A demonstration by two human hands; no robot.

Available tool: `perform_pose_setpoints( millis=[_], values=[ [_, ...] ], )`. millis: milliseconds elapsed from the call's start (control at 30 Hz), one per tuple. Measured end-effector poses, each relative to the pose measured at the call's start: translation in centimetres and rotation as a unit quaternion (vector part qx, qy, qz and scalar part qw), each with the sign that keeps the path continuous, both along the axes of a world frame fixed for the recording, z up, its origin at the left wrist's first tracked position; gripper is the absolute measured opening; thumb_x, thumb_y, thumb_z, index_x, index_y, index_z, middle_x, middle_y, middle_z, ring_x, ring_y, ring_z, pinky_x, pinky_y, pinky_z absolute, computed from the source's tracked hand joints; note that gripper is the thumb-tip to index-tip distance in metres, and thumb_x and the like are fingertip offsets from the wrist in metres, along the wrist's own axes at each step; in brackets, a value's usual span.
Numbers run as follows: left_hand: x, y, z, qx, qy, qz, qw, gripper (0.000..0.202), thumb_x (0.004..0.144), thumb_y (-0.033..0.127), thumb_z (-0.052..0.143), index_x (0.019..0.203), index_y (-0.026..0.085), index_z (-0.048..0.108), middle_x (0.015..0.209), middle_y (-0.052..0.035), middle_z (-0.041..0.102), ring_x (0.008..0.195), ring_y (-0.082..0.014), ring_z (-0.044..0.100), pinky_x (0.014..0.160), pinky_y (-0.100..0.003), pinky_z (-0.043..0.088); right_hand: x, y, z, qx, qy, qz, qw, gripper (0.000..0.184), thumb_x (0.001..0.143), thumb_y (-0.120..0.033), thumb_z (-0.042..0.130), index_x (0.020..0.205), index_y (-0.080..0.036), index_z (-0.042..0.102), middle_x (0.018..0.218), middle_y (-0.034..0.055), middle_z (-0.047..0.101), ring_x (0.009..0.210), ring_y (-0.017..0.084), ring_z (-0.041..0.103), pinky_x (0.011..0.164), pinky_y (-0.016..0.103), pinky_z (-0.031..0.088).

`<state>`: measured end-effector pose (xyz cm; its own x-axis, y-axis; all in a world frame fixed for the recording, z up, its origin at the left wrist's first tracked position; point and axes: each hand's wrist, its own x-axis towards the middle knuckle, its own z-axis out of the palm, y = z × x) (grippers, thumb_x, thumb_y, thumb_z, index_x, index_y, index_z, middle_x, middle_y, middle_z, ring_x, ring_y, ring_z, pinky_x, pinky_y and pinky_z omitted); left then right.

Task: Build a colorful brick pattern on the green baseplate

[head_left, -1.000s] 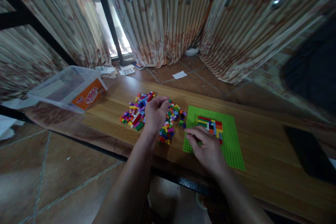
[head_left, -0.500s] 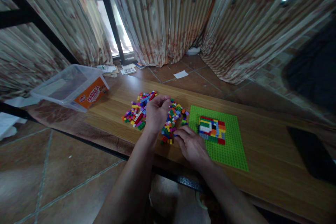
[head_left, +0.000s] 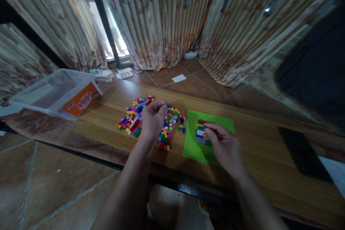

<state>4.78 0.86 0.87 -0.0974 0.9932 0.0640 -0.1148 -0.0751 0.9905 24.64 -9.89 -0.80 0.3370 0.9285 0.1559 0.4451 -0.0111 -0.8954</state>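
My right hand (head_left: 224,147) is closed in a pinch over the layered block of coloured bricks (head_left: 199,133) on the green baseplate (head_left: 191,147). A small blue brick (head_left: 205,127) shows at its fingertips. The hand covers the right part of the brick block. My left hand (head_left: 153,119) hovers over the heap of loose bricks (head_left: 169,124), thumb and forefinger pressed together. Whatever they hold, if anything, is too small to make out. Loose bricks in many colours spread on both sides of that hand.
A clear plastic box (head_left: 58,93) with an orange label stands at the left end of the wooden table (head_left: 107,122). A dark flat object (head_left: 304,154) lies toward the right, beside a pale sheet (head_left: 334,172). Striped curtains (head_left: 161,25) hang beyond the table.
My right hand has moved right, from the loose bricks to above the brick block on the baseplate. My left hand stays over the heap. The view has shifted slightly right.
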Motion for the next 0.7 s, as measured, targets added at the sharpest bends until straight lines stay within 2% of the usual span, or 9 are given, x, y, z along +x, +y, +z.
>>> perform_pose_setpoints(
  millis=[100,200,267,433,700],
  values=[
    [0.1,0.0,0.0,-0.006,-0.006,-0.001,1.000,0.012,0.068,0.023,0.070,0.078,0.016,0.070,0.062,0.0029,0.063,0.050,-0.0069,0.050,0.050,-0.019,0.040,3.9,0.0,0.5,-0.021,0.011,-0.089,0.996,0.032,0.080,-0.047,0.063,0.095,-0.020,0.073,0.074,0.0035,0.072,0.068,0.019,0.067,0.066,0.033,0.054],
    [0.1,0.1,0.0,-0.009,-0.005,-0.001,1.000,0.013,0.066,0.022,0.072,0.077,0.016,0.070,0.062,0.0027,0.064,0.050,-0.0074,0.052,0.050,-0.019,0.040,7.2,-0.3,0.6,-0.061,0.013,-0.100,0.993,0.033,0.073,-0.048,0.068,0.089,-0.020,0.075,0.072,0.0033,0.071,0.064,0.018,0.065,0.062,0.031,0.052],
    [0.2,0.1,0.0,-0.007,-0.003,-0.002,1.000,0.014,0.066,0.023,0.072,0.078,0.016,0.070,0.063,0.0025,0.064,0.051,-0.0077,0.053,0.051,-0.019,0.041,8.3,-0.6,0.4,-0.095,0.018,-0.083,0.992,0.034,0.071,-0.049,0.069,0.085,-0.019,0.075,0.067,0.0028,0.070,0.061,0.017,0.063,0.059,0.030,0.050],
    [0.4,0.1,-0.1,-0.005,0.005,-0.003,1.000,0.015,0.066,0.023,0.072,0.079,0.016,0.070,0.063,0.0025,0.064,0.051,-0.0078,0.053,0.050,-0.019,0.040,8.1,-0.8,0.2,-0.159,0.043,-0.034,0.986,0.030,0.064,-0.049,0.075,0.073,-0.020,0.073,0.059,0.0011,0.067,0.055,0.016,0.060,0.055,0.029,0.050],
    [0.6,0.0,0.3,-0.014,0.003,-0.004,1.000,0.014,0.066,0.023,0.072,0.078,0.015,0.069,0.060,0.0027,0.063,0.050,-0.0078,0.052,0.051,-0.020,0.044,7.1,-0.1,-0.7,-0.194,0.042,-0.039,0.979,0.026,0.065,-0.043,0.070,0.072,-0.019,0.068,0.059,0.0014,0.066,0.053,0.014,0.060,0.049,0.026,0.048]
  ],
)
